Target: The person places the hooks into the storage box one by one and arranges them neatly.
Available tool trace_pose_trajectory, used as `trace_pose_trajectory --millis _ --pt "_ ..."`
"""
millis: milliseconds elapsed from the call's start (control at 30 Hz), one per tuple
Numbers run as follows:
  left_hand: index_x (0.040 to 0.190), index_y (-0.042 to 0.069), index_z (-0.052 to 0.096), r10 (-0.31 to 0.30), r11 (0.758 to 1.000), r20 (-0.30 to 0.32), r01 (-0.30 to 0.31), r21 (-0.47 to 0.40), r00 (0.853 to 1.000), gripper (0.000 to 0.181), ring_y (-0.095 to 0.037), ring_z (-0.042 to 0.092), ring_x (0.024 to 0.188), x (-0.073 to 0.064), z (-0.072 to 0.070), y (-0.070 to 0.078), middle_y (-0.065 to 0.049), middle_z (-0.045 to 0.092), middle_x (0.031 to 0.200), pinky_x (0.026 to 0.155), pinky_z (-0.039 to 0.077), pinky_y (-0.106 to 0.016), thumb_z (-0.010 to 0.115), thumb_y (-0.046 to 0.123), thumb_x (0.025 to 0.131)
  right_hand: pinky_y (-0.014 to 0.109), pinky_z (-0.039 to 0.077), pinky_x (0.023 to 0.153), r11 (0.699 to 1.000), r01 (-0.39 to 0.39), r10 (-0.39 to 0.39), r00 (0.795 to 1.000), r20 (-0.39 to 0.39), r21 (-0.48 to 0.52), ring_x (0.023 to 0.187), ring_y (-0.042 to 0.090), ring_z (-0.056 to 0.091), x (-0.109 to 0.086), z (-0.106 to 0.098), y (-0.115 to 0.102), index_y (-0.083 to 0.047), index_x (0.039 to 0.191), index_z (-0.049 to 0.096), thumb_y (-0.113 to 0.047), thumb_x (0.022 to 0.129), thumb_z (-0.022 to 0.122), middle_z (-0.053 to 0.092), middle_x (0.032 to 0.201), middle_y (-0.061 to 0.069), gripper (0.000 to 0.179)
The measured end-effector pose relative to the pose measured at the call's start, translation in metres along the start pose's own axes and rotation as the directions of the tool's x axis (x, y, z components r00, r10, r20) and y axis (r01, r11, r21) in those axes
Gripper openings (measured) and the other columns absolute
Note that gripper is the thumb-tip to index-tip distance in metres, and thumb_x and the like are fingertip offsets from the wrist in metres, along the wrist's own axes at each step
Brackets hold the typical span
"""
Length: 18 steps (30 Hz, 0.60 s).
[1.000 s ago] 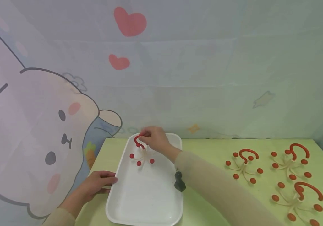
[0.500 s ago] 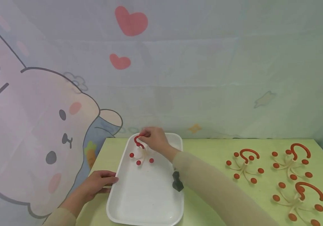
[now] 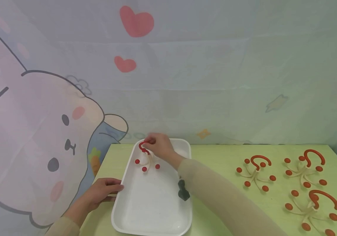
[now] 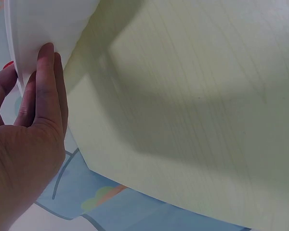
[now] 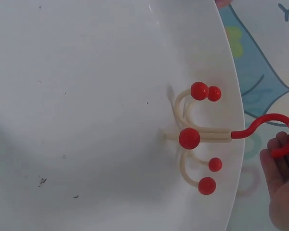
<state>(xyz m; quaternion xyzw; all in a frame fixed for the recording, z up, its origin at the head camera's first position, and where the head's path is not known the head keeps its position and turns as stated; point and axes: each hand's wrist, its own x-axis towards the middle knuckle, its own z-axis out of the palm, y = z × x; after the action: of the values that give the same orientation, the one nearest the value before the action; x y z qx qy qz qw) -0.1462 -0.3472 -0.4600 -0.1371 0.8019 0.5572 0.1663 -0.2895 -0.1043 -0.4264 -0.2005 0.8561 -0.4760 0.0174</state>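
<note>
A white tray [image 3: 156, 209] lies on the table, tilted or flat I cannot tell. My left hand [image 3: 105, 190] holds its left rim, and in the left wrist view the thumb is on one side of the wall and the fingers [image 4: 47, 91] on the other. At the tray's far end, my right hand [image 3: 161, 144] pinches the red hook of a multi-claw hanger [image 3: 149, 159]. This hanger has cream curved arms with red ball tips. In the right wrist view its cream stem [image 5: 214, 136] extends over the white tray surface.
Several things stand to the right on the light green table [image 3: 215, 170]: three similar hangers, one nearer the middle [image 3: 255, 175], one at the far right [image 3: 302, 170], one at the front right [image 3: 308, 211]. A cartoon-printed curtain [image 3: 215, 82] hangs behind the table's back edge.
Both hands keep their holds on the tray rim and the hanger's hook. The right wrist and sleeve have shifted slightly left; otherwise almost nothing differs.
</note>
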Motion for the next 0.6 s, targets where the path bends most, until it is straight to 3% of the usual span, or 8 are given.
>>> trace_pose_trajectory --millis 300,500,600 --pt "0.127 -0.015 0.066 0.012 1.000 0.000 -0.012 0.007 1.000 0.038 -0.022 0.075 0.099 0.001 0.001 0.000 -0.014 0.076 0.113 0.080 0.066 -0.035 0.075 0.009 0.098 0.034 0.061 0.098 0.999 -0.024 0.026 0.998 0.058 -0.021 0.120 0.027 0.069 -0.004 -0.013 0.003 -0.009 0.137 0.071 -0.024 0.100 0.079 0.074 0.129 0.008 0.041" --pt "0.127 -0.015 0.066 0.018 1.000 0.007 -0.018 0.005 1.000 0.038 -0.022 0.076 0.100 0.000 0.000 0.001 -0.014 0.076 0.113 0.079 0.066 -0.036 0.075 0.009 0.098 0.033 0.064 0.090 1.000 -0.021 0.021 0.998 0.065 -0.008 0.120 0.027 0.070 -0.009 -0.031 0.005 -0.008 0.137 0.072 -0.024 0.100 0.078 0.075 0.130 0.009 0.040" --pt "0.127 -0.015 0.066 0.021 1.000 0.009 -0.021 0.007 1.000 0.038 -0.023 0.076 0.101 0.000 0.001 0.001 -0.015 0.076 0.113 0.080 0.066 -0.036 0.075 0.009 0.099 0.032 0.062 0.094 1.000 -0.012 0.014 0.998 0.068 -0.027 0.120 0.026 0.070 -0.011 -0.040 0.007 -0.009 0.134 0.073 -0.026 0.100 0.078 0.075 0.129 0.008 0.038"
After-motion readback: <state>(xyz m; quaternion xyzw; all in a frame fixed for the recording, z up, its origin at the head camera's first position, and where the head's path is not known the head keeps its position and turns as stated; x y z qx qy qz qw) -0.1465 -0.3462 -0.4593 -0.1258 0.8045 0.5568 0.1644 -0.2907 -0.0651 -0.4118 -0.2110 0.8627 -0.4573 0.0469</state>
